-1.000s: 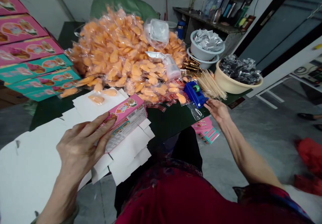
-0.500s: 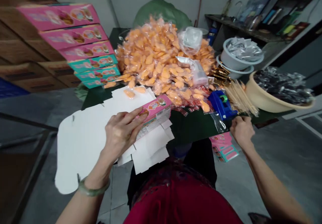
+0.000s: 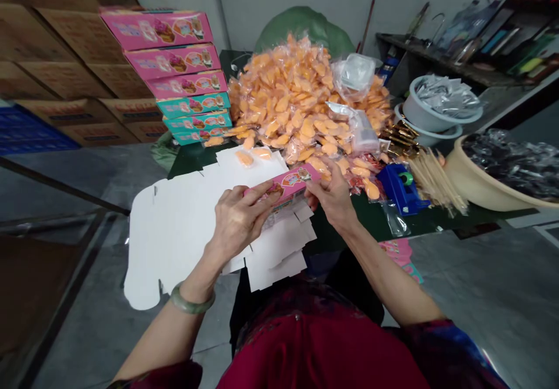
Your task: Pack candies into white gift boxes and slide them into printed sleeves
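A closed pink carton [image 3: 292,184] lies at a slant over a stack of flat white cardboard blanks [image 3: 183,226]. Across its left part, my left hand [image 3: 240,214] grips it with the fingers over the top. At the carton's right end is my right hand [image 3: 334,200], thumb in front and fingers bent around the end. Any tape under those fingers cannot be made out. To the right, a blue tape dispenser [image 3: 400,188] stands near the table edge. Two wrapped orange pieces [image 3: 253,156] lie on the blanks just behind the carton.
Behind is a big heap of bagged orange pieces [image 3: 292,103]. Pink and teal cartons [image 3: 187,86] are stacked at the left. On the right are wooden sticks [image 3: 432,179], a cream basin [image 3: 471,179] of dark packets, and a white tub [image 3: 437,112] with silver packets.
My right hand has moved left from beside the tape dispenser to the carton's right end. My left hand stays on the carton. The camera view has shifted left.
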`<action>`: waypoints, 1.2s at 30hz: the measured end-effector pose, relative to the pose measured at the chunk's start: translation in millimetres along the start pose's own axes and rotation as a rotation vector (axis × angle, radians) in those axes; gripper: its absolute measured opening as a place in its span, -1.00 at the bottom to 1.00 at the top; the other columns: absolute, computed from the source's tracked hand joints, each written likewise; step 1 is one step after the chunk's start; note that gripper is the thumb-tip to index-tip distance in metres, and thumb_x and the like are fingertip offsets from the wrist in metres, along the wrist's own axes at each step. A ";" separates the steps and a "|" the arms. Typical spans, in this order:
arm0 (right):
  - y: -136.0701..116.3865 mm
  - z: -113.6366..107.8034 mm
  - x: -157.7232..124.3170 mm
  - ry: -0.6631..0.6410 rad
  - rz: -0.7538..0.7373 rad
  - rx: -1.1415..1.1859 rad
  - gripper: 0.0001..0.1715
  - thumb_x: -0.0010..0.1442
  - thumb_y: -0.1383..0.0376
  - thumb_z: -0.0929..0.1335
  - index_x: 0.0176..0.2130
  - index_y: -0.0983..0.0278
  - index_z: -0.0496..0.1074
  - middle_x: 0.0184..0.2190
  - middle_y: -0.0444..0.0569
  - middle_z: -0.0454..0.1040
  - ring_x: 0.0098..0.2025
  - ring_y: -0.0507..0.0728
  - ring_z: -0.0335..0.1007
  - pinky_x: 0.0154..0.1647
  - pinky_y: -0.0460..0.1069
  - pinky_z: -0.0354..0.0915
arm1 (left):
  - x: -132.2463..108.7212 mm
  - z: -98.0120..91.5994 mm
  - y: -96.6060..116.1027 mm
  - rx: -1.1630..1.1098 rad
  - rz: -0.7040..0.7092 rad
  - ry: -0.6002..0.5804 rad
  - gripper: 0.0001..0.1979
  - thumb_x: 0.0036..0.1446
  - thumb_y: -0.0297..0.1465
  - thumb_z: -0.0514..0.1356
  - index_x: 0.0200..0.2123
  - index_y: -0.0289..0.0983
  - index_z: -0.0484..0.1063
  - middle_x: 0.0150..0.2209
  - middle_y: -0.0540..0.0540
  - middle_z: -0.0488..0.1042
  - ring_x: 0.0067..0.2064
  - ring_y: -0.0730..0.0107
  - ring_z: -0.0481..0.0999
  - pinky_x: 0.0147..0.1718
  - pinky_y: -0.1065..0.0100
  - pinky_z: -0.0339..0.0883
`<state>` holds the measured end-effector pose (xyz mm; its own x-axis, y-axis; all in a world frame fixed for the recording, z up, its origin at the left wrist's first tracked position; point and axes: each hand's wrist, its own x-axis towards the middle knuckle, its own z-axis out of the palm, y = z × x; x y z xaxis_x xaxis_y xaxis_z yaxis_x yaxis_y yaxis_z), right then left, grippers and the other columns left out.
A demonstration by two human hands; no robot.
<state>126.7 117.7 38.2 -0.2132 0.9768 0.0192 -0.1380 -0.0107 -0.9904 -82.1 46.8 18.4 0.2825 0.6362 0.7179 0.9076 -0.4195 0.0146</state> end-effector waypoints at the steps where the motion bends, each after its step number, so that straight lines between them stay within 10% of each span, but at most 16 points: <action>1: 2.8 1.9 0.9 0.035 0.035 0.004 0.01 0.04 0.15 0.51 0.34 0.13 0.05 -0.59 -0.34 0.42 -0.68 -0.02 0.23 -0.70 -0.11 0.18 | -0.1 0.1 0.4 0.008 -0.001 -0.003 -0.75 0.36 -0.32 0.17 0.03 -0.06 0.59 0.08 0.00 0.61 -0.24 0.27 0.50 -0.32 0.23 0.33; 9: -2.0 3.6 13.9 0.049 0.497 -0.078 -0.55 0.06 -0.02 0.52 -0.41 0.22 0.35 -0.72 -0.25 0.28 -0.73 -0.05 0.12 -0.76 -0.08 0.16 | -4.0 -2.0 4.4 0.049 0.042 -0.062 -0.68 0.36 -0.34 0.14 0.09 0.01 0.55 0.09 -0.01 0.61 -0.28 0.22 0.40 -0.36 0.19 0.25; 15: 52.9 9.7 8.7 0.029 0.090 0.187 -0.29 -0.12 -0.17 0.55 -0.19 0.15 0.27 -0.69 -0.38 0.29 -0.74 -0.07 0.08 -0.73 -0.13 0.08 | -0.2 0.9 -1.2 -0.012 -0.021 -0.070 -0.71 0.38 -0.30 0.12 0.04 -0.01 0.59 0.07 -0.02 0.61 -0.25 0.25 0.49 -0.29 0.20 0.35; 20: 90.0 15.9 1.1 0.061 0.270 0.173 -0.31 -0.04 0.04 0.49 -0.01 0.14 0.19 -0.62 -0.36 0.39 -0.72 -0.02 0.13 -0.72 -0.11 0.08 | -1.2 1.2 -1.7 0.007 -0.080 -0.031 -0.71 0.37 -0.30 0.14 0.06 -0.04 0.58 0.07 -0.06 0.62 -0.25 0.24 0.55 -0.29 0.19 0.36; 23: 71.0 -28.5 2.0 0.138 0.264 -0.180 -0.59 0.03 0.23 0.41 -0.10 0.18 0.32 -0.54 -0.22 0.47 -0.64 0.02 0.25 -0.64 -0.09 0.15 | -1.7 0.7 -1.6 -0.008 -0.102 -0.009 -0.70 0.35 -0.33 0.17 0.09 -0.05 0.55 0.10 -0.05 0.59 -0.20 0.23 0.58 -0.27 0.19 0.37; 26: 27.8 -118.0 2.1 0.464 -0.034 -0.667 -0.99 0.10 0.32 0.36 -0.37 0.22 0.41 -0.42 -0.08 0.51 -0.36 0.09 0.43 -0.33 -0.05 0.33 | -1.7 2.1 -3.3 0.002 -0.093 0.018 -0.71 0.32 -0.35 0.21 0.08 -0.06 0.55 0.11 -0.04 0.59 -0.23 0.24 0.58 -0.31 0.19 0.34; 29: -14.9 -210.6 -0.8 0.801 0.052 -1.036 -0.90 0.11 0.35 0.38 -0.45 0.24 0.46 -0.41 -0.02 0.50 -0.23 0.18 0.45 -0.20 -0.01 0.32 | -2.6 4.6 -5.4 0.019 -0.077 0.039 -0.71 0.31 -0.35 0.24 0.07 -0.07 0.55 0.09 -0.04 0.60 -0.25 0.25 0.56 -0.34 0.20 0.30; 32: -35.3 -263.6 -2.6 0.647 0.307 -1.046 -0.82 0.07 0.37 0.45 -0.55 0.26 0.47 -0.57 -0.09 0.41 -0.36 0.12 0.38 -0.29 -0.04 0.28 | -5.3 6.6 -7.3 0.005 -0.104 0.010 -0.67 0.34 -0.34 0.21 0.13 -0.02 0.50 0.12 -0.03 0.58 -0.20 0.23 0.56 -0.30 0.18 0.30; 36: -35.3 -276.6 1.1 0.496 0.345 -0.928 -0.73 0.03 0.38 0.51 -0.62 0.30 0.46 -0.73 -0.18 0.23 -0.57 0.01 0.18 -0.50 -0.08 0.20 | -8.6 7.0 -9.2 -0.025 -0.145 -0.052 -0.66 0.39 -0.31 0.14 0.18 0.06 0.45 0.18 0.01 0.54 -0.11 0.21 0.59 -0.26 0.15 0.32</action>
<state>398.9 178.2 35.3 0.3396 0.9317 -0.1291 0.6767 -0.3374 -0.6544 -90.7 49.7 7.3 0.1648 0.7235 0.6703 0.9324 -0.3359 0.1332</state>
